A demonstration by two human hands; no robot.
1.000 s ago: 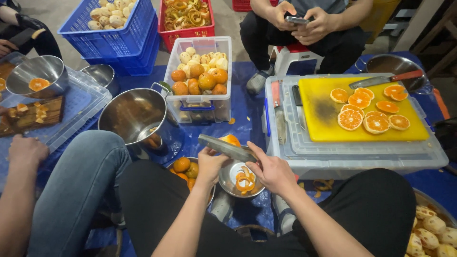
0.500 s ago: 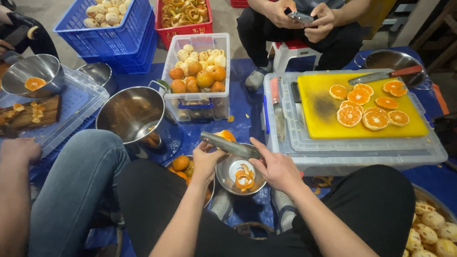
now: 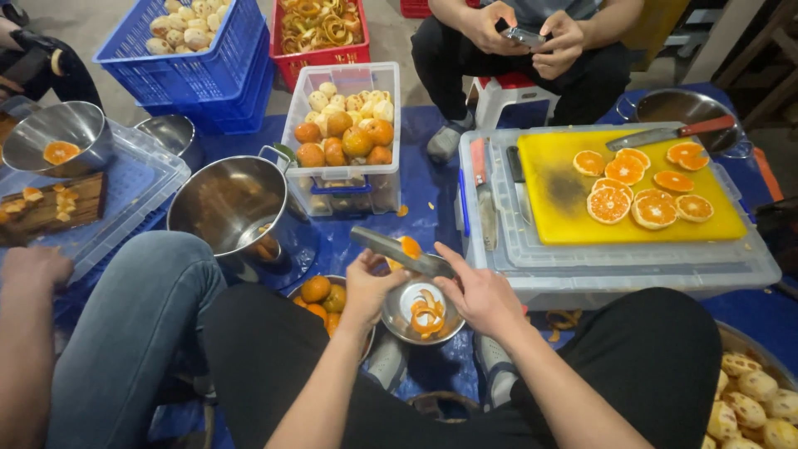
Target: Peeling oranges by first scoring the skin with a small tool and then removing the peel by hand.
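Observation:
My left hand (image 3: 372,283) grips an orange (image 3: 407,248) above a small steel bowl (image 3: 407,326) that holds curls of orange peel (image 3: 428,312). My right hand (image 3: 478,291) holds a long metal peeler (image 3: 399,251) whose blade lies across the fruit. A second bowl with whole oranges (image 3: 320,293) sits just left of my left wrist. Both of my forearms reach out over my black trousers.
A yellow cutting board (image 3: 565,195) with orange slices and a red-handled knife (image 3: 669,133) rests on a clear lidded bin at right. A clear tub of oranges (image 3: 345,137), a big steel pot (image 3: 229,208), blue and red crates stand ahead. Other people sit left and opposite.
My hands and the peeler have kept working over the small bowl, shifting slightly; the view has drifted a little. The person opposite still holds a phone.

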